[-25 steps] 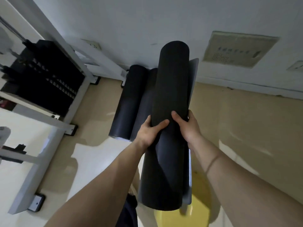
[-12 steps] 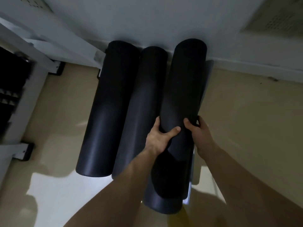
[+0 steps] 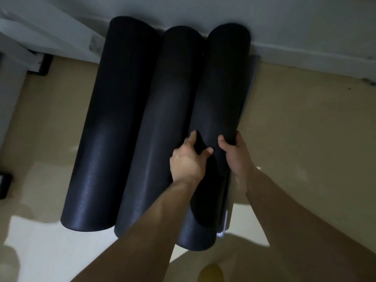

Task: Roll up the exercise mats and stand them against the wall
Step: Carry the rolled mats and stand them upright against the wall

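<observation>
Our left hand and right hand clasp the rolled mat, which we should seat against the wall beside 2 others before releasing.

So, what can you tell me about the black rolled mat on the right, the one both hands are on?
The right rolled mat is a matt black, foam-like cylinder, leaning with its top end at the wall and its lower end by the floor. Its outer flap hangs loose along the right side, paler at the bottom edge. The left hand and right hand grip it from either side. It lies against the middle rolled mat.
</observation>
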### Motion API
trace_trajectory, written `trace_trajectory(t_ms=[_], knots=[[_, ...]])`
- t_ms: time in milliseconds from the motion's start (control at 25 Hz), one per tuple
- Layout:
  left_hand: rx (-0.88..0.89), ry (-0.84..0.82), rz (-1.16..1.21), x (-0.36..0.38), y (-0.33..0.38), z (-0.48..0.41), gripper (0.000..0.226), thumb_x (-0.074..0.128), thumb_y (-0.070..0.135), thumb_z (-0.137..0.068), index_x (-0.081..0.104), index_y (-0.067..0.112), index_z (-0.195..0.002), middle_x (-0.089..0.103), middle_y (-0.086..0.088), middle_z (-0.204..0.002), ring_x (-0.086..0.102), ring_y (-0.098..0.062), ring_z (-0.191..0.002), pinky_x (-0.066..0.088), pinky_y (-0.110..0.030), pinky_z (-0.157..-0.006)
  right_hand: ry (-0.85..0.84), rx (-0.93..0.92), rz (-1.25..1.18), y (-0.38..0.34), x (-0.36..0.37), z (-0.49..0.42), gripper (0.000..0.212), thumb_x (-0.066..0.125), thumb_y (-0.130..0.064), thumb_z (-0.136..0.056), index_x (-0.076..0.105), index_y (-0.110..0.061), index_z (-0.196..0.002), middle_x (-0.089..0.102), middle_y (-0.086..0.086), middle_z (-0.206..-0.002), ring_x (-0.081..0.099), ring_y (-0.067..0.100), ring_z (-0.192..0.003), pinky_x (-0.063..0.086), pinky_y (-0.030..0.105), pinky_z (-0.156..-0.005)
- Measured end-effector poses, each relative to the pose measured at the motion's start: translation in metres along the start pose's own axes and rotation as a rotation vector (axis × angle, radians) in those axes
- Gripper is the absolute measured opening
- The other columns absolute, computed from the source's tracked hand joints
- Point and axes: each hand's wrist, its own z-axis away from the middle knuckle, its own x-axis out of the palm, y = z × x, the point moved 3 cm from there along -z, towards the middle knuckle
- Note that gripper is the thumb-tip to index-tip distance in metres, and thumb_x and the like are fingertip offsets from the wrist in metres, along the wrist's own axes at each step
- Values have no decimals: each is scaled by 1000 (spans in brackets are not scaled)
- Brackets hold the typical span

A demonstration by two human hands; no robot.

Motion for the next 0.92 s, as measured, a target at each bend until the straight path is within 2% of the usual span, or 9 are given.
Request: trace_trajectory(t_ms=[80,160,280,360,480,640,800,920], knots=[[22,-43,-55,-11,1,3,71,64,44,-95,33,28,-157,54,-2,-149,52,-26,-133,44,-41,-110,-11,-4,160,-16,0,8,89,68,-61,-73,49,-19,-148,66,5,-137,63,26,-126,48,45,-111],[28,-81,-68,-30,0,26,66,60,41,-98,35,26,-156,56,-4,-147,52,-25,-134,45,-40,-109,29,54,323,-38,-8,37,88,62,-63,-85,41,-11,-154,56,16,-148,54,35,-137,42,45,-115],[-1,-175,-135,-69,-7,73,64,58,43,-99,37,22,-156,57,-7,-146,52,-27,-134,45,-36,-107,55,100,552,-75,-27,101,76,55,-49,-103,26,-9,-162,37,23,-159,42,40,-144,34,42,-116],[22,-241,-213,-107,1,112,66,58,47,-97,39,22,-155,56,-7,-147,52,-29,-134,45,-38,-105,55,78,662,-104,-44,161,72,56,-45,-103,30,-11,-161,38,22,-157,46,40,-141,36,43,-114],[119,-304,-280,-159,28,175,56,57,47,-97,49,22,-146,61,-6,-140,56,-31,-126,47,-37,-99,149,57,754,-143,-75,260,62,57,-43,-101,42,-17,-155,42,18,-150,54,40,-132,41,43,-109],[238,-275,-326,-201,58,256,52,54,46,-97,52,21,-142,62,-2,-136,59,-27,-120,47,-34,-93,194,19,775,-169,-98,375,56,56,-40,-101,45,-19,-151,42,14,-148,60,39,-122,46,42,-105],[311,-242,-350,-199,75,361,59,55,45,-97,45,21,-150,60,-2,-141,60,-25,-121,48,-39,-101,209,-105,853,-152,-143,479,56,54,-40,-101,43,-20,-153,42,11,-148,55,36,-126,48,42,-102],[371,-233,-360,-177,84,449,63,56,43,-99,39,20,-155,58,-4,-143,62,-27,-120,50,-38,-100,218,-110,956,-117,-199,557,59,52,-41,-101,40,-20,-155,42,13,-149,49,35,-133,46,43,-106]])
